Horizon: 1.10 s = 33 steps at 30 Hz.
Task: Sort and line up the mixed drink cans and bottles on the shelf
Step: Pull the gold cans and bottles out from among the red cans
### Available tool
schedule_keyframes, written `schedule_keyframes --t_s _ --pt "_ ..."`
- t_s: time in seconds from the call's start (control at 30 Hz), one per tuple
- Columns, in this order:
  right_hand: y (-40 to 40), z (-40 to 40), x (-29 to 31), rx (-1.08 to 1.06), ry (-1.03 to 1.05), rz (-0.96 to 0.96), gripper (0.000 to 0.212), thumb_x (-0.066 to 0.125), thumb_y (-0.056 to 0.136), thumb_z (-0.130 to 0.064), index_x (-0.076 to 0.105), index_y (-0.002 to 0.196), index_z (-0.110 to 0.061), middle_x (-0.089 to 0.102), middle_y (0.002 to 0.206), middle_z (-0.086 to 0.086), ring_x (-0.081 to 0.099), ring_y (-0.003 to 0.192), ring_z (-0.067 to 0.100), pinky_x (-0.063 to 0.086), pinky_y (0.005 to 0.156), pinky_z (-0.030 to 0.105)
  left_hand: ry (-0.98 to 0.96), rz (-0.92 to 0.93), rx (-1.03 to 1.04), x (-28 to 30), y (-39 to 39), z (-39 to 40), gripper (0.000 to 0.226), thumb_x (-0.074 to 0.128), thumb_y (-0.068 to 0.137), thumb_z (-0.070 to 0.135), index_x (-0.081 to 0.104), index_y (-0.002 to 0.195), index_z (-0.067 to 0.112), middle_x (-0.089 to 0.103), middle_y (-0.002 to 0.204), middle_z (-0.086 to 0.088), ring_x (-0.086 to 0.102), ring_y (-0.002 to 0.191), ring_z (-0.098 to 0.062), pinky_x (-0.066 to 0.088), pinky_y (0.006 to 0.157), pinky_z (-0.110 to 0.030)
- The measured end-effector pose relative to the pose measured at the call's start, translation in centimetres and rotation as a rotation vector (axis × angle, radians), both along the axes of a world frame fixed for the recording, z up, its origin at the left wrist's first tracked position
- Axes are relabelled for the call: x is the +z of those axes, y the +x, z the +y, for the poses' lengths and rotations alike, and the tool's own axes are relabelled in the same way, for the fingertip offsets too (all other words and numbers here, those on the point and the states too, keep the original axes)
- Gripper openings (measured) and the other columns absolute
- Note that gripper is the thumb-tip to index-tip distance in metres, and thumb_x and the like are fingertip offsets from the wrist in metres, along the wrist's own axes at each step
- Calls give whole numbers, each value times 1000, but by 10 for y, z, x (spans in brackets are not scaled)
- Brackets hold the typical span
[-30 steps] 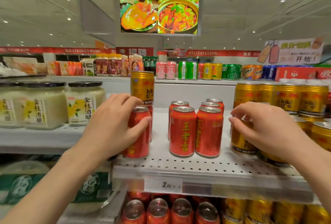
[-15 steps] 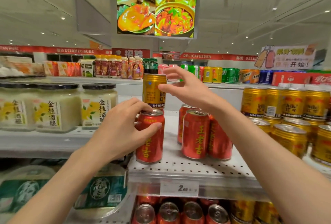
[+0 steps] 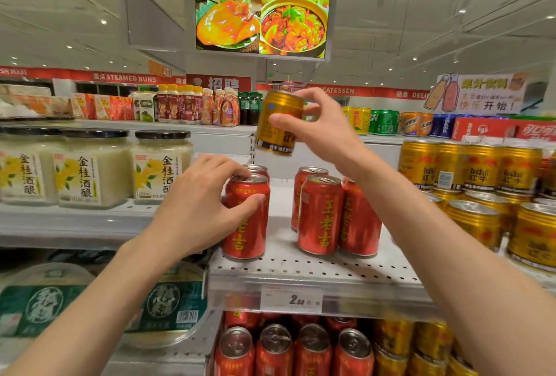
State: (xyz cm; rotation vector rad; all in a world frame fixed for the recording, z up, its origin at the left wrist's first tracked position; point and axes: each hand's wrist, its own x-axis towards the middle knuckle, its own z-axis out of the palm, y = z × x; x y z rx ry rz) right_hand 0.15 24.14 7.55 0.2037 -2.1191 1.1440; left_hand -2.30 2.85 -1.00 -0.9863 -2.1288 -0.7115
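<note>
My right hand (image 3: 319, 132) grips a gold can (image 3: 278, 121), lifted and tilted in the air above the red cans. My left hand (image 3: 198, 207) wraps around a red can (image 3: 248, 225) standing at the left front of the white perforated shelf (image 3: 301, 267); a second red can stands right behind it. A group of red cans (image 3: 320, 216) stands in the shelf's middle, partly behind my right forearm. Several gold cans (image 3: 478, 189) are stacked in two layers at the right.
Glass jars with black lids (image 3: 93, 168) fill the shelf to the left. Below are more red cans (image 3: 275, 348) and gold cans (image 3: 427, 342), plus green-labelled tubs (image 3: 168, 306). A price tag (image 3: 291, 299) hangs on the shelf edge. Assorted drinks line a far shelf.
My right hand came from the gold stack at the right, took the gold can that stood on the rear red can, and has lifted it clear and tilted. My left hand stayed on the red can.
</note>
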Motion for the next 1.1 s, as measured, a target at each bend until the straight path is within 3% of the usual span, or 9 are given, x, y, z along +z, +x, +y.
schedule_keyframes --t_s 0.17,0.5,0.67,0.77,0.93,1.1 --pt "50 16 -2 -78 -72 37 50 82 78 -45 59 119 -29 70 111 3 71 99 14 62 83 37 -23 43 -3 0 4 1 52 49 81 64 67 110 25 67 109 10 54 108 -12 46 87 -33" --pt "154 22 -84 -236 -118 -37 46 77 72 -52 64 113 -35 74 103 -10 70 95 5 56 81 25 47 277 -205 -22 33 12 36 65 89 34 69 114 9 69 111 -3 59 107 -23 50 92 -36" --pt "186 38 -127 -288 -177 -17 46 77 68 -48 65 110 -34 74 100 -12 70 92 7 56 74 18 178 47 -353 -60 61 34 30 68 89 32 68 115 15 67 104 8 61 95 -10 50 84 -28" --pt "199 55 -143 -289 -228 -20 48 77 69 -45 65 113 -33 73 102 -16 70 93 5 56 71 18 184 -102 -371 -88 76 56 30 65 90 37 67 116 22 66 105 14 61 100 -5 51 86 -29" --pt "218 100 -153 -254 -248 -48 47 77 69 -46 64 113 -36 73 102 -19 69 91 2 54 69 16 126 -75 -244 -104 96 101 28 62 88 42 68 110 25 65 104 16 61 100 -9 50 86 -40" --pt "238 152 -157 -195 -253 -70 47 78 69 -45 63 113 -36 73 101 -20 70 92 1 55 71 17 65 -64 -234 -96 121 161 29 60 89 43 68 109 24 63 103 16 58 100 -8 50 88 -36"
